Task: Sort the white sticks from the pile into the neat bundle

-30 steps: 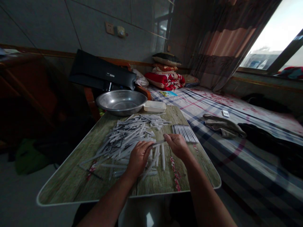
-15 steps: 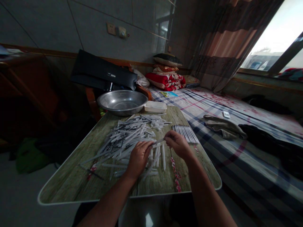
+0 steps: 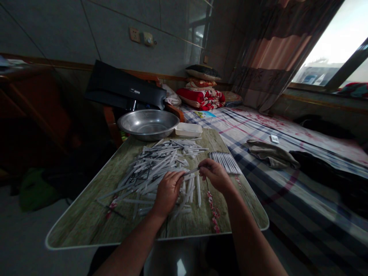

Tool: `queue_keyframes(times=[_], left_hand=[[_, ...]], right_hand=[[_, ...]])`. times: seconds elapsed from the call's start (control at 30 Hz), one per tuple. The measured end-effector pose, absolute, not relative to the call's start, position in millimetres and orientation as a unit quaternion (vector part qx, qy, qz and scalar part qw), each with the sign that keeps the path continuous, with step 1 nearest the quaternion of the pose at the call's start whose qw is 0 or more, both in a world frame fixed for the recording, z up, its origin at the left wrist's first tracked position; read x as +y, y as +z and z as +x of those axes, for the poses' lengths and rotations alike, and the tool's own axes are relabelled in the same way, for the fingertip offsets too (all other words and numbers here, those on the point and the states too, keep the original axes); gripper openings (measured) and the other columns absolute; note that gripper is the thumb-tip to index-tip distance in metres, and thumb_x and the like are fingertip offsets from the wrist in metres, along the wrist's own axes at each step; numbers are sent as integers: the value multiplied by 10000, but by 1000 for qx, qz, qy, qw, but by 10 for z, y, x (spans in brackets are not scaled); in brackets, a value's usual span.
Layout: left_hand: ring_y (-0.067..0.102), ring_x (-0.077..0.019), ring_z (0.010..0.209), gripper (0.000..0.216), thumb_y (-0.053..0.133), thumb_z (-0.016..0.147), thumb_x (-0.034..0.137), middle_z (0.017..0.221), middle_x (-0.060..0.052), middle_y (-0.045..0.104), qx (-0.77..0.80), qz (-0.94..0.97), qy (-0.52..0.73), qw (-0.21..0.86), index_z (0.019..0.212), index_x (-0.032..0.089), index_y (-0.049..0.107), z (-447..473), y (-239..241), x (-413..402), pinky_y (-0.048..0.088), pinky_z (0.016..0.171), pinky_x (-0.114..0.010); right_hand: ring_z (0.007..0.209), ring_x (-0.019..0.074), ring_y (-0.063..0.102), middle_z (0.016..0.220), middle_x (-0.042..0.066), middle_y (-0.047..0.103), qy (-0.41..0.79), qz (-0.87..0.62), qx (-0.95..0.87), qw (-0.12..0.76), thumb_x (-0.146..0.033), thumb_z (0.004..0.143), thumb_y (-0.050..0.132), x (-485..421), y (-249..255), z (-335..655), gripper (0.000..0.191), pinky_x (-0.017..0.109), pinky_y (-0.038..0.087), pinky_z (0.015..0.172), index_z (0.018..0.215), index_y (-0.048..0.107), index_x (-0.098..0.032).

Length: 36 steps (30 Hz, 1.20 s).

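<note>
Between my two hands, above the table, a slim pen-like tube lies nearly level. My left hand pinches its left end between thumb and fingers. The fingers of my right hand are closed at its other end, which they partly hide. Under and beyond my left hand spreads a loose pile of whitish, translucent tubes mixed with thin dark rods. Just past my right hand, several similar tubes with dark ends lie side by side in a neat row.
At the table's far edge sit a wide metal basin and a shallow white tray. A bed with a plaid sheet adjoins the right side, holding a crumpled grey cloth. Behind the basin leans a large black panel.
My right hand has shifted very slightly left and up at its end of the tube. The left hand, the pile and the row look unchanged.
</note>
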<state>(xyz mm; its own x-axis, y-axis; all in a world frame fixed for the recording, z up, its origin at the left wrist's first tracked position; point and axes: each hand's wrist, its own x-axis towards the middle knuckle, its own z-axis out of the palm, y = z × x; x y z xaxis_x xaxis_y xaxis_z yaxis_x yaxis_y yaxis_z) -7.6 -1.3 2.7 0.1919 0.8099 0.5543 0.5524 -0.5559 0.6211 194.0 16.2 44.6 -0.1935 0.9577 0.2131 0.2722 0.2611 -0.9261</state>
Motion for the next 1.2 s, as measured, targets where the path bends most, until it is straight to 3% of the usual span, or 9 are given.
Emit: queue_keyframes(times=[0.2, 0.37, 0.47, 0.7, 0.83, 1.03, 1.2], left_hand=[[633, -218, 940, 238, 488, 944, 279, 1003, -53, 727, 444, 764, 447, 140, 1062, 203, 681, -70, 15, -14, 498, 848, -374], [637, -217, 916, 235, 495, 940, 280, 975, -50, 729, 447, 761, 450, 137, 1050, 202, 687, -68, 33, -18, 506, 817, -363], [636, -218, 906, 227, 501, 938, 272, 966, -48, 728, 451, 760, 446, 137, 1043, 202, 689, -70, 38, -19, 506, 808, -362], [627, -222, 945, 248, 476, 952, 285, 1015, -56, 723, 446, 764, 443, 144, 1071, 203, 678, -72, 29, -16, 497, 848, -380], [629, -227, 946, 252, 475, 949, 305, 1003, -59, 724, 447, 755, 453, 156, 1057, 211, 682, -68, 29, -17, 491, 856, -389], [656, -213, 910, 241, 450, 949, 334, 936, -51, 710, 508, 650, 511, 241, 1059, 206, 621, -75, 51, -37, 488, 852, -360], [657, -178, 849, 216, 437, 953, 379, 884, -26, 681, 496, 581, 569, 303, 1028, 213, 551, -81, 89, -56, 492, 824, -314]], right_hand=[[475, 94, 500, 500, -34, 517, 266, -523, -713, 384, -371, 936, 414, 154, 450, 1898, 348, 212, 366, 514, 639, 474, -199], [531, 106, 524, 620, -34, 572, 329, -477, -705, 408, -298, 878, 497, 146, 452, 1918, 110, 212, 390, 534, 867, 539, -197], [528, 100, 509, 621, -42, 559, 314, -485, -713, 398, -265, 869, 492, 142, 460, 1907, 83, 211, 385, 549, 831, 525, -200], [505, 103, 443, 516, -48, 465, 219, -528, -738, 359, -357, 921, 427, 132, 477, 1859, 301, 218, 316, 535, 659, 432, -209], [476, 101, 402, 481, -52, 420, 224, -532, -722, 382, -400, 923, 429, 136, 420, 1837, 357, 218, 298, 508, 619, 390, -217], [535, 117, 498, 570, -25, 546, 283, -516, -683, 432, -372, 944, 378, 239, 287, 1816, 314, 218, 378, 565, 770, 568, -192], [775, 165, 588, 832, 54, 654, 175, -563, -735, 336, -180, 841, 516, 374, 150, 1824, 155, 250, 417, 723, 832, 670, -165]])
